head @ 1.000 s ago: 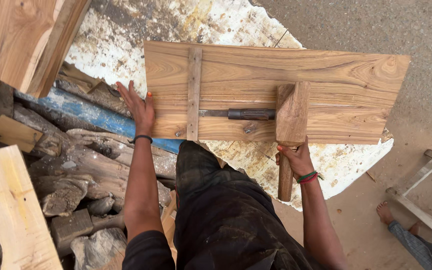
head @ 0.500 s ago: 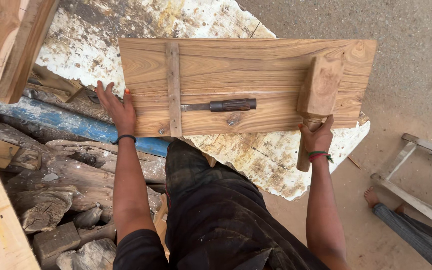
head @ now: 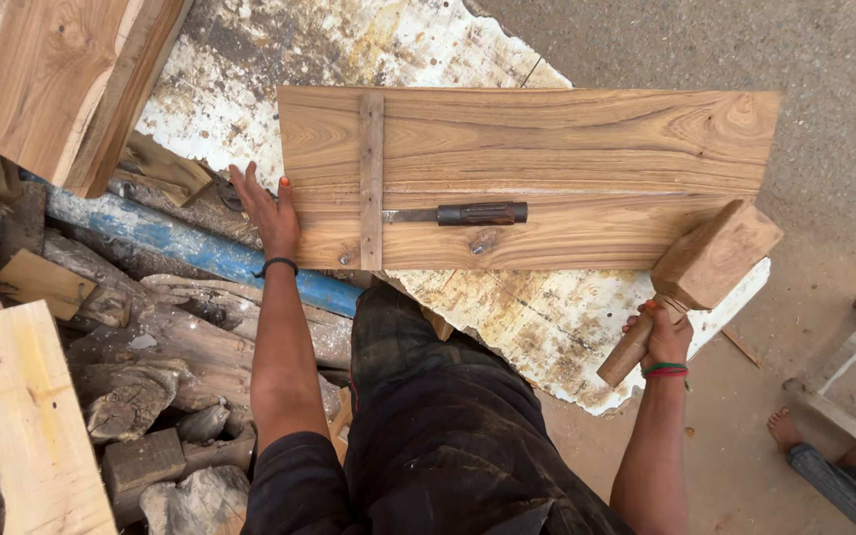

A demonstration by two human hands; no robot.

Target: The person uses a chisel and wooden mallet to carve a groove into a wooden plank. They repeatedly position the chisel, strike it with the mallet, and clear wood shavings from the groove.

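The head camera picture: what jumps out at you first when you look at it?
First comes the big wooden board lying across the middle, with a dark-handled chisel resting on it. Next, the chunky wooden mallet gripped by the right hand just off the board's lower right corner. The left hand presses flat at the board's left end, beside a blue pipe and a heap of scrap wood.
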